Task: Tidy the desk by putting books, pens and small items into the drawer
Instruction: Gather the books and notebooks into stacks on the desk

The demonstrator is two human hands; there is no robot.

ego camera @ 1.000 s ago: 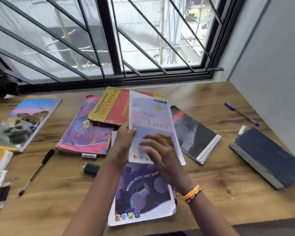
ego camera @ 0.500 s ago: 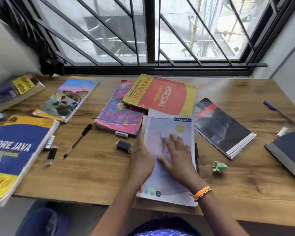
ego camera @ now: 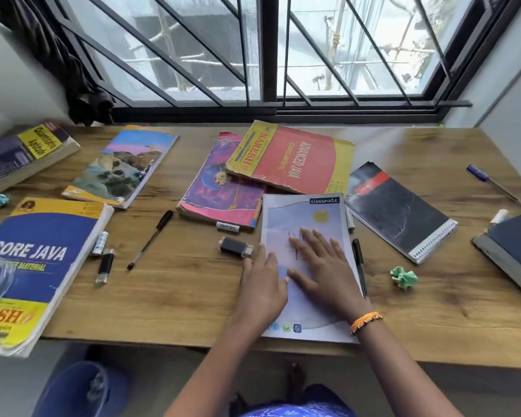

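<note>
- My right hand [ego camera: 319, 266] lies flat on the classmate notebook [ego camera: 306, 218], fingers [ego camera: 309, 236] straight and spread, pressing rather than gripping. The notebook sits at lower centre of the frame, its near edge at the bench [ego camera: 175, 296] lip.
- My left hand [ego camera: 263, 284] rests at the notebook's left edge. I cannot tell whether its fingers curl under the cover or just lie there.
- I judge the step in hand to be squaring up a stack of notebooks before lifting it. No drawer is in view, so I will have to find it first, then slide fingers beneath the notebook's edge to pick it up.
- Just right of the notebook lies a black pen [ego camera: 359, 266]; just left, a black USB stick [ego camera: 235, 246] near my left hand.
- Above the notebook, the red Advanced Java book [ego camera: 295, 159] overlaps a pink book [ego camera: 217, 194]; a spiral notebook [ego camera: 400, 212] lies to the right, with a green paper ball [ego camera: 403, 276] below it.
- At left sit the Core Java book [ego camera: 30, 260], another pen [ego camera: 151, 239] and a second USB stick [ego camera: 106, 264], all not yet tidied.
</note>
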